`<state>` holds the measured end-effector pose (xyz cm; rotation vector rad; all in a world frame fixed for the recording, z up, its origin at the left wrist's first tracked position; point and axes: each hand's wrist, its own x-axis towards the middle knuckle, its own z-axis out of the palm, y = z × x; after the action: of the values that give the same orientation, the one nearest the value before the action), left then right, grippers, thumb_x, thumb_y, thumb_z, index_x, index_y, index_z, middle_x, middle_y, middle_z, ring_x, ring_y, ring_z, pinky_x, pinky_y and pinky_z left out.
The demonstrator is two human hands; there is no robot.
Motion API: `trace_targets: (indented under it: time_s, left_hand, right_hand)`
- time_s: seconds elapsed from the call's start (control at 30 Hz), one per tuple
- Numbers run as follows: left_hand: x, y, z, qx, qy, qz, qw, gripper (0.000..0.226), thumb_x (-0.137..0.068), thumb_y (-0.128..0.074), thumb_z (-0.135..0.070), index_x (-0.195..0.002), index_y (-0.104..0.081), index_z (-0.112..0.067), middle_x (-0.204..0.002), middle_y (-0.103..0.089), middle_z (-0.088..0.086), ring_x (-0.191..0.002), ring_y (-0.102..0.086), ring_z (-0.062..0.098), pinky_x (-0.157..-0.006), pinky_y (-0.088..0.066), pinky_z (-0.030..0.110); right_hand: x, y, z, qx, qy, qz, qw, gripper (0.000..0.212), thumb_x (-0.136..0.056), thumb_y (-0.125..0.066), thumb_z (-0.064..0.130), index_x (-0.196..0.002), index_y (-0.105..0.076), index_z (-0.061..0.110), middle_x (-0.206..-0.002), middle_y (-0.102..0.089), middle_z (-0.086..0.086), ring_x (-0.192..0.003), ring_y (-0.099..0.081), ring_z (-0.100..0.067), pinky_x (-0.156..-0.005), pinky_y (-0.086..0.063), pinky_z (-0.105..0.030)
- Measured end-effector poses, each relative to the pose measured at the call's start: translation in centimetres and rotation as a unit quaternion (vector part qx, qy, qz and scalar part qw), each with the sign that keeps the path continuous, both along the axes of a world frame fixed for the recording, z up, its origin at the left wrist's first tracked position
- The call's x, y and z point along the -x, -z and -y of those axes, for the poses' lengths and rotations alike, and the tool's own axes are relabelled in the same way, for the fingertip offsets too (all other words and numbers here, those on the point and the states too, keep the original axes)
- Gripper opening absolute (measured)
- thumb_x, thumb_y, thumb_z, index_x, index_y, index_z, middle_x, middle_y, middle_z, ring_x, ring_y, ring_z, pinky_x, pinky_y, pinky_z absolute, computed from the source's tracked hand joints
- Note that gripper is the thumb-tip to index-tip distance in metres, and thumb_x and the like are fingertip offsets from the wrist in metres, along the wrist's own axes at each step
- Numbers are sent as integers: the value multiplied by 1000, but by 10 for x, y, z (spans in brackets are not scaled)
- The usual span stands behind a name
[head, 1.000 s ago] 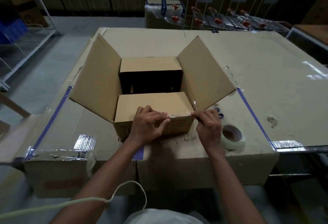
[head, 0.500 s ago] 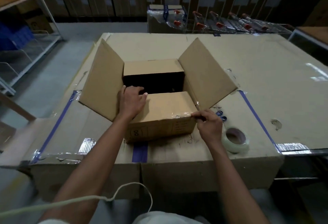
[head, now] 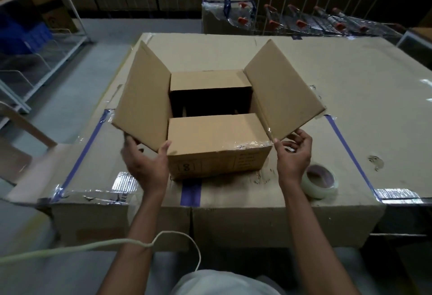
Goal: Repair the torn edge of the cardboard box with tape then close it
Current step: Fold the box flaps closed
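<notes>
A brown cardboard box point(head: 217, 154) stands on the worktable point(head: 350, 89). Its near and far short flaps are folded inward, and its two long side flaps stand open, angled outward. Clear tape point(head: 247, 145) shines along the right part of the near top edge. My left hand point(head: 146, 161) cups the bottom corner of the left flap point(head: 142, 98), fingers underneath and thumb at the box's front corner. My right hand point(head: 294, 154) reaches to the near corner of the right flap point(head: 282, 89), fingertips touching its lower edge. A roll of clear tape point(head: 319, 181) lies flat just right of that hand.
The worktable is covered in cardboard with blue tape lines point(head: 348, 152) and shiny tape patches. A white cord point(head: 98, 244) hangs across my left forearm. A metal rack point(head: 39, 44) stands at the left, a wrapped carton point(head: 226, 14) and trolleys point(head: 327, 21) behind the table.
My left hand left the near flap and dropped to the left flap's lower corner. My right hand let go of the taped front edge and rose to the right flap's corner.
</notes>
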<state>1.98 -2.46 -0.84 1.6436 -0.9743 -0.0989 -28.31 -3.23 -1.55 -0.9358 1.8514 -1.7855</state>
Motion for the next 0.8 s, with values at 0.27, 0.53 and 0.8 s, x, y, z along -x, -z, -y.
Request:
trace_targets:
  time_s: [0.27, 0.53, 0.8]
  left_hand:
    - [21, 16, 3, 86, 58, 249, 963, 48, -97, -67, 0, -143, -59, -9, -117, -72, 15, -99, -64, 30, -76, -55, 38]
    - [26, 38, 6, 70, 103, 370, 921, 37, -100, -66, -12, -135, -70, -22, -121, -74, 11, -102, -67, 33, -83, -45, 41]
    - [40, 45, 0, 36, 126, 335, 933, 36, -100, -65, -32, -134, -70, -19, -130, -70, 11, -120, -61, 30, -99, -40, 42]
  right_hand:
    - [-14, 3, 3, 67, 35, -74, 994, 33, -91, -72, 2, -121, -69, 13, -107, -71, 2, -88, -65, 1, -72, -54, -12]
    - [-12, 19, 4, 122, -26, -258, 958, 28, -87, -70, -7, -108, -77, 10, -105, -71, -4, -92, -67, -25, -75, -58, -41]
    - [-18, 28, -1, 71, -48, -306, 948, 39, -86, -68, -10, -110, -79, 18, -106, -71, -5, -103, -60, -29, -92, -35, -5]
